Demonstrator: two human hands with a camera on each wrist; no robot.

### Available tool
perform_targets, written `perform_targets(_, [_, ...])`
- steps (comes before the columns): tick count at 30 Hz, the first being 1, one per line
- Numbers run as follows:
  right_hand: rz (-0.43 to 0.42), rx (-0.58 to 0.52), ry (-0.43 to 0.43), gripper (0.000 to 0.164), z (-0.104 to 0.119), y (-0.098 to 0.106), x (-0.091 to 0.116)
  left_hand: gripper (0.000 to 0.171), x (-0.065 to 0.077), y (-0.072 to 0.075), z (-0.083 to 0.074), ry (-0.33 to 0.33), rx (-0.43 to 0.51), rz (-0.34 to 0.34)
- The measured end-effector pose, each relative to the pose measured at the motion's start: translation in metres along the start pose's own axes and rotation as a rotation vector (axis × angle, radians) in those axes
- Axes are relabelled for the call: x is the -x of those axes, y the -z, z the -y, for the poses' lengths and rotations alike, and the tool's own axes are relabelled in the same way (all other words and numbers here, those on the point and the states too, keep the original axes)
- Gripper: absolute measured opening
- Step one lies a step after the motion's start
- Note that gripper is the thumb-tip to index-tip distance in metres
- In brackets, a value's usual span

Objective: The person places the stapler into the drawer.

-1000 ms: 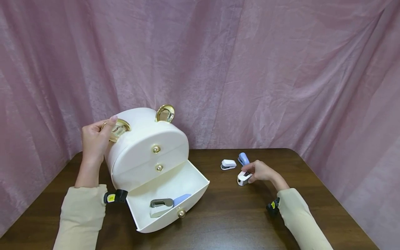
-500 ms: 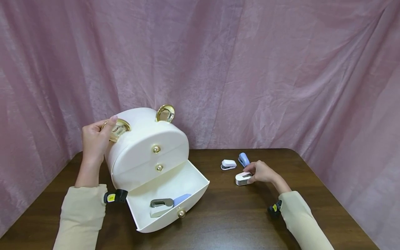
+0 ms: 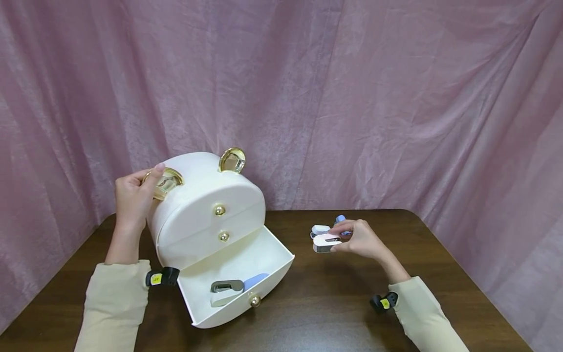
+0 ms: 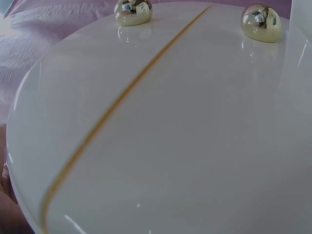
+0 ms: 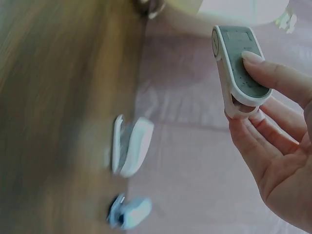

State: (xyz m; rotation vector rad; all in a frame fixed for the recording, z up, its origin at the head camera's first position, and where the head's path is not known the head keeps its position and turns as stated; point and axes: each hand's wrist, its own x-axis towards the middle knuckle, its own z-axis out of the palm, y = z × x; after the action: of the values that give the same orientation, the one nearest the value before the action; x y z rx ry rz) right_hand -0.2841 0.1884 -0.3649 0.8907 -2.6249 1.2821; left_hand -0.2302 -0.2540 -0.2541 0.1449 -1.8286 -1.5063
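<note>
Head view: a glossy white, round-topped box [image 3: 198, 168] with shiny gold ears [image 3: 233, 160] and ball-shaped gold knobs [image 3: 220, 210] stands on a dark wood-grain table [image 3: 299, 303] before a crushed-velvet pink curtain [image 3: 396, 98]. Its curved bottom drawer [image 3: 237, 259] is open, with a grey-and-white stapler [image 3: 226, 293] lying inside against a smooth blue piece [image 3: 255, 281], partly hidden. The left hand [image 3: 135, 194], wrist upright, grips the near gold ear with the thumb on top. The right hand [image 3: 361, 240], reaching in from the right, pinches a white-and-grey stapler [image 3: 323, 244] with a rounded end, held in front of a small white stapler [image 3: 320, 229] and a blue stapler [image 3: 340, 219]. Left wrist view: the box's smooth, reflective front fills the frame, crossed by a thin golden-brown seam [image 4: 119, 100]; the left hand's grip is out of sight here. Right wrist view: the held stapler is raised and tilted, thumb pressed on its flat grey face, fingertips on the opposite side; the white and blue staplers appear blurred, well apart from it.
</note>
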Motion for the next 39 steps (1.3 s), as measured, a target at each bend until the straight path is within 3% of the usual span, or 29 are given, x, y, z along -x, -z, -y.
perform_targets(5, [-0.021,-0.049,0.008,0.038,0.025,-0.011,-0.005,0.012,0.001,0.000,-0.001,-0.009,-0.015,-0.002])
perform_targets(13, [-0.018,-0.026,0.053,0.035,0.053,-0.034,-0.018,0.010,0.000,0.002,0.000,0.000,-0.041,-0.002])
perform_targets(19, [0.001,0.086,0.139,0.033,0.070,-0.055,-0.030,0.013,0.000,0.002,0.001,0.001,-0.046,-0.001])
perform_targets(29, [0.116,0.226,0.289,0.031,0.087,-0.089,-0.047,0.020,0.002,-0.001,0.000,-0.017,-0.032,0.010])
perform_targets(34, [0.193,0.256,0.297,0.031,0.091,-0.103,-0.053,0.020,0.001,-0.002,0.000,-0.007,-0.030,0.009])
perform_targets(39, [0.255,0.361,0.276,0.031,0.093,-0.114,-0.057,0.018,0.001,-0.003,0.000,0.000,-0.019,0.004])
